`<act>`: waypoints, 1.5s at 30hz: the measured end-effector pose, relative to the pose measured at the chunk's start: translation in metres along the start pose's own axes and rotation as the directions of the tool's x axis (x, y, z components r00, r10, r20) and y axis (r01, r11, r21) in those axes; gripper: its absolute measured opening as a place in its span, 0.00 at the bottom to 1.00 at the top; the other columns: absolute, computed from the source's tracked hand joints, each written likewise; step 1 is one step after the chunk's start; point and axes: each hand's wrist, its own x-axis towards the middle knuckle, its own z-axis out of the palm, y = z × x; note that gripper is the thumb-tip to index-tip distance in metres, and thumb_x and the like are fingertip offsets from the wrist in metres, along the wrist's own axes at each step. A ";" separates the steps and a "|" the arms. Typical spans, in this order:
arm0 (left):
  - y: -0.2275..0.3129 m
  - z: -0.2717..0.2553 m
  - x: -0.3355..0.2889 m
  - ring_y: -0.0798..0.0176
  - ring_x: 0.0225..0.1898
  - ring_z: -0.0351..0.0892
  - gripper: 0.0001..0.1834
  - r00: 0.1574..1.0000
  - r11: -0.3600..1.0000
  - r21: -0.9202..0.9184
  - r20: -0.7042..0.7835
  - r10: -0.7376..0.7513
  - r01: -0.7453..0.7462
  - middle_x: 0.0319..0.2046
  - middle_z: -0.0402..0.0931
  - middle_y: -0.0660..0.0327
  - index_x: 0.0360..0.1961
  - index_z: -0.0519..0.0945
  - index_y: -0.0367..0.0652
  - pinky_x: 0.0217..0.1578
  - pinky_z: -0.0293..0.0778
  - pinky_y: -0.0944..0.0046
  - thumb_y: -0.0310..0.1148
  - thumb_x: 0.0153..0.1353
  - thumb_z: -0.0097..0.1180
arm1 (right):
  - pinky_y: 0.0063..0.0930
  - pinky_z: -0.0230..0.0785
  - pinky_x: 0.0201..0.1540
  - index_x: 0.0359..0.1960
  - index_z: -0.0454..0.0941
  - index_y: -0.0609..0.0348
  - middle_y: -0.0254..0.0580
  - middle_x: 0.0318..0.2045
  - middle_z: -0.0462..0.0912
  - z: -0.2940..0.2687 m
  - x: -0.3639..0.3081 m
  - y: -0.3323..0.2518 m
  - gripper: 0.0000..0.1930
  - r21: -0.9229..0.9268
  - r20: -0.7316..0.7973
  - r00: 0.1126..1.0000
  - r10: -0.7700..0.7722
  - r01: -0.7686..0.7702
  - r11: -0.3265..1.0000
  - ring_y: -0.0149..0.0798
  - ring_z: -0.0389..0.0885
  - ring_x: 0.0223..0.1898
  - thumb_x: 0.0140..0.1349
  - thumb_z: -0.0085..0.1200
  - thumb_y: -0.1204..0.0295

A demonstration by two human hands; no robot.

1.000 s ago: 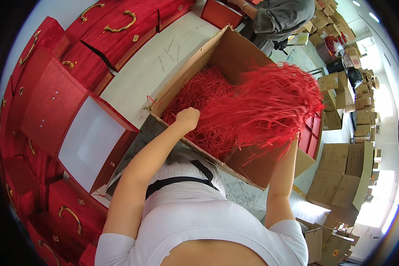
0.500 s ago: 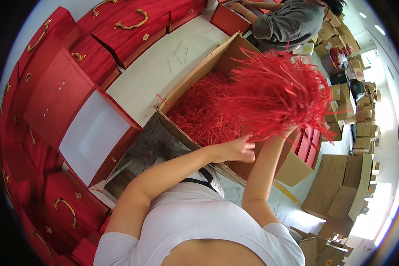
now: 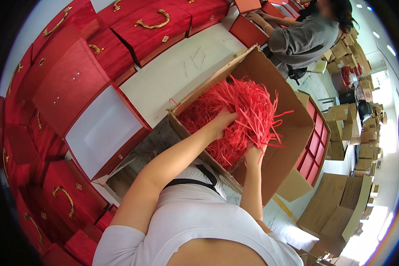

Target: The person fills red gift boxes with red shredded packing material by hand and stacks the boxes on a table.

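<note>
Your left hand [image 3: 226, 119] pinches the near-left side of the clump of red shredded paper [image 3: 252, 104], its fingers curled into the strands. Your right hand [image 3: 254, 156] sits under the near edge; shreds cover its fingers, so I can't tell how far that grip closes. The clump is over the opening of the cardboard carton [image 3: 284, 153], between its desk-side edge and right wall. Work above that opening so strays drop inside, and tease lightly: squeezing would likely mat the paper. Mind the strands trailing rightward.
</note>
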 end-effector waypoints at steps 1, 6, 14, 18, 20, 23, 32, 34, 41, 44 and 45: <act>0.005 0.002 -0.003 0.62 0.45 0.75 0.27 0.999 1.000 0.022 0.043 0.007 -0.008 0.46 0.73 0.57 0.53 0.67 0.40 0.44 0.74 0.61 0.31 0.52 0.59 | 0.31 0.63 0.47 0.43 0.69 0.66 0.44 0.41 0.75 -0.005 0.000 0.000 0.16 -0.065 0.022 0.999 0.036 -0.034 0.997 0.41 0.73 0.42 0.51 0.46 0.83; 0.056 0.022 -0.039 0.65 0.48 0.72 0.23 0.952 0.943 0.217 0.231 0.202 -0.253 0.47 0.73 0.60 0.50 0.73 0.40 0.47 0.70 0.63 0.31 0.51 0.58 | 0.40 0.71 0.43 0.58 0.57 0.57 0.48 0.52 0.67 -0.016 0.004 0.005 0.28 0.275 0.190 0.979 -0.070 0.015 0.961 0.51 0.74 0.44 0.54 0.51 0.71; 0.151 -0.016 -0.166 0.64 0.46 0.72 0.19 0.789 0.669 0.471 0.102 0.606 -0.575 0.44 0.75 0.59 0.47 0.74 0.38 0.46 0.70 0.63 0.32 0.53 0.55 | 0.37 0.71 0.41 0.51 0.64 0.59 0.48 0.44 0.72 0.124 0.013 -0.055 0.23 0.388 0.720 0.644 -0.259 -0.064 0.919 0.45 0.76 0.40 0.52 0.52 0.72; 0.155 -0.080 -0.251 0.63 0.45 0.73 0.17 0.645 0.683 0.307 -0.228 0.729 -0.663 0.43 0.75 0.59 0.45 0.74 0.38 0.45 0.71 0.62 0.32 0.54 0.54 | 0.35 0.70 0.40 0.48 0.67 0.60 0.48 0.41 0.74 0.210 -0.038 -0.080 0.20 0.348 0.904 0.284 -0.318 -0.060 0.936 0.43 0.76 0.39 0.51 0.53 0.73; 0.146 -0.108 -0.282 0.63 0.45 0.74 0.17 0.582 0.673 0.227 -0.358 0.730 -0.704 0.43 0.76 0.58 0.45 0.74 0.38 0.44 0.71 0.62 0.32 0.55 0.53 | 0.34 0.70 0.39 0.46 0.69 0.60 0.48 0.39 0.75 0.244 -0.066 -0.082 0.19 0.378 0.917 0.156 -0.368 -0.033 0.925 0.41 0.77 0.38 0.51 0.53 0.73; 0.116 -0.158 -0.338 0.62 0.44 0.75 0.16 0.469 0.605 0.083 -0.553 0.689 -0.792 0.42 0.76 0.58 0.44 0.75 0.38 0.43 0.72 0.62 0.33 0.55 0.52 | 0.33 0.70 0.38 0.44 0.71 0.61 0.48 0.36 0.77 0.283 -0.112 -0.089 0.17 0.380 0.925 -0.005 -0.380 -0.028 0.925 0.39 0.77 0.37 0.50 0.54 0.74; 0.103 -0.232 -0.336 0.61 0.38 0.78 0.15 0.365 0.804 0.058 -0.870 0.332 -0.592 0.40 0.77 0.57 0.44 0.74 0.38 0.37 0.75 0.60 0.31 0.56 0.51 | 0.28 0.68 0.41 0.42 0.74 0.63 0.41 0.34 0.80 0.350 -0.162 -0.001 0.16 -0.054 0.981 0.165 0.104 -0.286 0.957 0.33 0.76 0.37 0.49 0.49 0.81; 0.111 -0.238 -0.328 0.61 0.38 0.78 0.15 0.288 0.892 0.164 -0.908 0.303 -0.422 0.40 0.77 0.58 0.45 0.74 0.37 0.38 0.75 0.60 0.30 0.56 0.50 | 0.29 0.68 0.42 0.44 0.73 0.61 0.38 0.38 0.79 0.357 -0.162 -0.004 0.16 -0.274 0.898 0.137 0.418 -0.570 0.775 0.35 0.77 0.38 0.51 0.49 0.79; 0.146 -0.259 -0.335 0.41 0.40 0.74 0.21 0.473 0.202 0.592 -0.769 0.430 0.780 0.34 0.74 0.40 0.29 0.76 0.29 0.41 0.70 0.51 0.42 0.52 0.53 | 0.39 0.72 0.43 0.57 0.57 0.53 0.46 0.46 0.72 0.378 -0.126 0.041 0.28 -0.574 0.725 0.017 0.689 -0.538 0.617 0.42 0.75 0.44 0.52 0.47 0.79; 0.146 -0.258 -0.340 0.41 0.33 0.74 0.19 0.468 0.259 0.702 -0.659 0.588 0.663 0.26 0.75 0.43 0.23 0.74 0.30 0.35 0.68 0.50 0.41 0.52 0.54 | 0.42 0.73 0.44 0.59 0.51 0.51 0.49 0.51 0.67 0.382 -0.103 0.049 0.31 -0.603 0.682 -0.035 0.731 -0.593 0.534 0.45 0.73 0.48 0.52 0.46 0.78; 0.149 -0.255 -0.339 0.41 0.33 0.74 0.19 0.443 0.310 0.710 -0.660 0.607 0.633 0.26 0.75 0.43 0.24 0.73 0.30 0.35 0.68 0.50 0.40 0.52 0.55 | 0.43 0.73 0.43 0.58 0.56 0.52 0.48 0.49 0.71 0.382 -0.099 0.026 0.28 -0.587 0.658 -0.025 0.753 -0.643 0.491 0.44 0.75 0.45 0.53 0.46 0.78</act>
